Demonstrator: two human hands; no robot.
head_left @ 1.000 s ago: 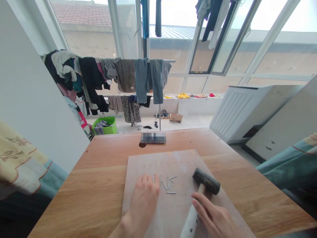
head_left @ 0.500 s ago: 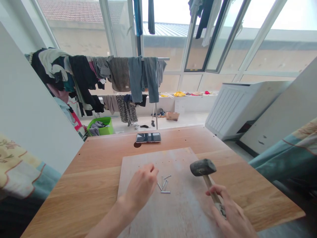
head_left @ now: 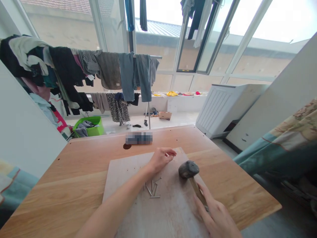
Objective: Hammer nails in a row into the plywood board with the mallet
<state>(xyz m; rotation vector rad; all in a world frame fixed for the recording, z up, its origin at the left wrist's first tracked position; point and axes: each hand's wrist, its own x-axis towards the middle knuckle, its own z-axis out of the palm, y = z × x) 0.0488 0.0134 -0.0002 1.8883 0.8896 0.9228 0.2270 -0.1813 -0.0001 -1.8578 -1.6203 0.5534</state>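
Observation:
My right hand (head_left: 210, 205) is wrapped round the wooden handle of a rubber mallet (head_left: 189, 169), whose black head is low over the right side of a pale wooden board (head_left: 170, 211). Above the board's far right part, my left hand (head_left: 162, 159) is closed in a pinch. Whatever its fingertips hold, if anything, is too small to make out. Several loose metal nails (head_left: 155, 197) lie in a small heap on the board, partly behind my left forearm. Small dark holes dot the board's far side.
Under the board is a wooden table (head_left: 81, 178). A blurred-out phone (head_left: 139, 138) lies near its far edge, beside a dark round hole (head_left: 127, 146). Beyond are a laundry rack with clothes (head_left: 109, 71), a green basket (head_left: 99, 125) and a white cabinet-like unit (head_left: 210, 109).
My left hand has moved right and away from me, from beside the nails to the board's far right part. The mallet is lower. The view has shifted to the right.

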